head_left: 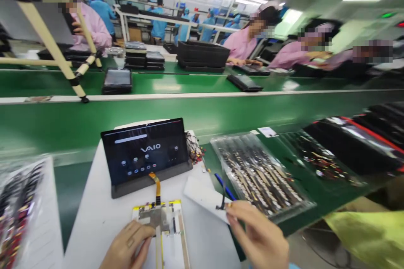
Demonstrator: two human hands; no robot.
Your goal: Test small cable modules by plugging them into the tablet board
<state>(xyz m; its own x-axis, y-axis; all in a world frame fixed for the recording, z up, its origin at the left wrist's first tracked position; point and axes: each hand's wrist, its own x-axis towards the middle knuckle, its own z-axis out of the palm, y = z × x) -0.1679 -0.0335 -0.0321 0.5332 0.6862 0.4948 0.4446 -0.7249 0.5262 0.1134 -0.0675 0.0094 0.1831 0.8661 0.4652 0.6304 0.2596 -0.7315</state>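
Observation:
My left hand (128,247) lies on the left side of a small yellow-edged circuit board assembly (164,227) on a white work mat, fingers curled against it. An orange flex cable (156,185) runs from the board up to a propped tablet (145,153) showing a VAIO screen. My right hand (259,235) hovers to the right of the board, fingers pinched on a thin dark tool or wire (222,197) that I cannot make out. A blue pen (224,186) lies beside it.
A clear plastic tray (259,172) of small components sits right of the mat, with more trays (315,155) and dark devices (356,143) beyond. A green conveyor belt (202,109) crosses ahead carrying tablets (117,80). Several people in pink and blue coats work on the far side.

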